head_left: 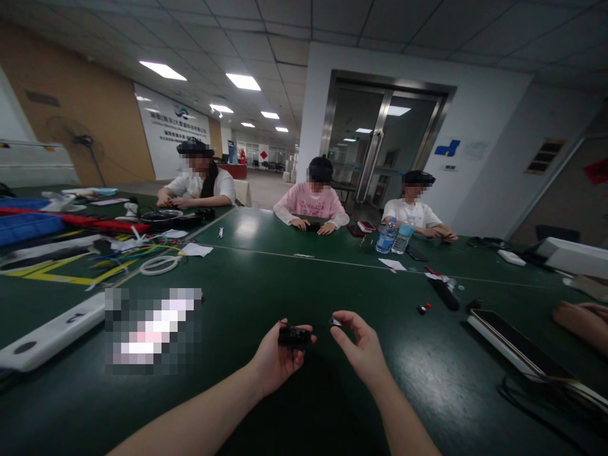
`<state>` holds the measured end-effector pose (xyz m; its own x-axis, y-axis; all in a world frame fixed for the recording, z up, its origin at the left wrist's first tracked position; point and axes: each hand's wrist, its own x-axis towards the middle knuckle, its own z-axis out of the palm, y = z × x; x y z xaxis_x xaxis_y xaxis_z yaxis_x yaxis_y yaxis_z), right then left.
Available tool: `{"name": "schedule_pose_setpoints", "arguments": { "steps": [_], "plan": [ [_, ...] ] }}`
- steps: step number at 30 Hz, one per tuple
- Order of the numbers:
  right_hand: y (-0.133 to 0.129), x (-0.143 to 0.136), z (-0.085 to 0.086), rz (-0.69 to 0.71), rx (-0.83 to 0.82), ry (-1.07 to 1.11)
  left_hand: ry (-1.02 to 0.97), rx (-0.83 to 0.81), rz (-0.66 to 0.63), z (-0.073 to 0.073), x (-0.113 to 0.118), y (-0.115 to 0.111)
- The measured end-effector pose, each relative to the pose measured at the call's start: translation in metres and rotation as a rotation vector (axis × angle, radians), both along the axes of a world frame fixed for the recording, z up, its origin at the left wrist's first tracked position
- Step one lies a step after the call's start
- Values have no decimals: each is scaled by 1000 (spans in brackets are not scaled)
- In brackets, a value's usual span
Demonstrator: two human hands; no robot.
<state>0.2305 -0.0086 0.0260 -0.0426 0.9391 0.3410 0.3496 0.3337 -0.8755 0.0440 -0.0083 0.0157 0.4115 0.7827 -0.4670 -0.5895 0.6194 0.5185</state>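
My left hand, palm up, is closed around a small black device with a blocky shape; its exact kind does not show. A short gap to the right, my right hand pinches a tiny dark and silver piece between thumb and forefinger. The piece is too small to name and is apart from the black device. Both hands are above the dark green table, near its front edge.
At left lie a white power strip, a pixelated bright patch, cables and blue trays. Water bottles stand ahead. Small red and black bits and a phone-like slab lie right. Several people sit around; another person's hand is far right.
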Motion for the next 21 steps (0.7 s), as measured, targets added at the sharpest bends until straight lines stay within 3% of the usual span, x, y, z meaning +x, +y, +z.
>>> {"name": "schedule_pose_setpoints", "arguments": {
  "steps": [10,16,21],
  "plan": [
    [-14,-27,6,111,-38,-84,-33,31,-1,-11,5,3],
    [-16,-39,-2,142,-23,-115,-74,31,-17,-8,7,0],
    [-16,-48,-6,133,-86,-224,-64,-17,64,-7,9,0]
  ]
}}
